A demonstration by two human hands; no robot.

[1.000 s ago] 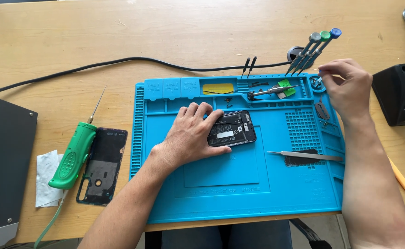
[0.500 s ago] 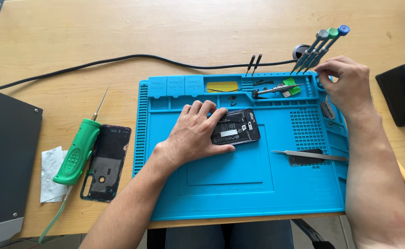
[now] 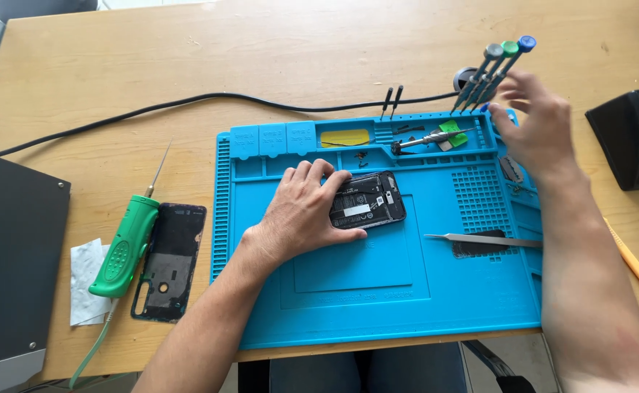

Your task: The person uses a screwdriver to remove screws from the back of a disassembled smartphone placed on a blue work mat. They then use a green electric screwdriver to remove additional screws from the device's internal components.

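Head view. Your left hand (image 3: 301, 215) has its grip pressed flat on the opened phone (image 3: 367, 200), fingers draped over its left end, pinning it to the blue work mat (image 3: 348, 291). Your right hand (image 3: 534, 124) is raised, grip wide and holding nothing, fingers spread just beside the three upright screwdrivers (image 3: 498, 69) at the mat's far right corner. Tweezers (image 3: 479, 239) lie on the mat near your right forearm. A green-handled tool (image 3: 124, 247) and the phone's back cover (image 3: 169, 262) lie on the wooden surface (image 3: 188, 58) left of the mat. A black cable (image 3: 188, 102) runs behind.
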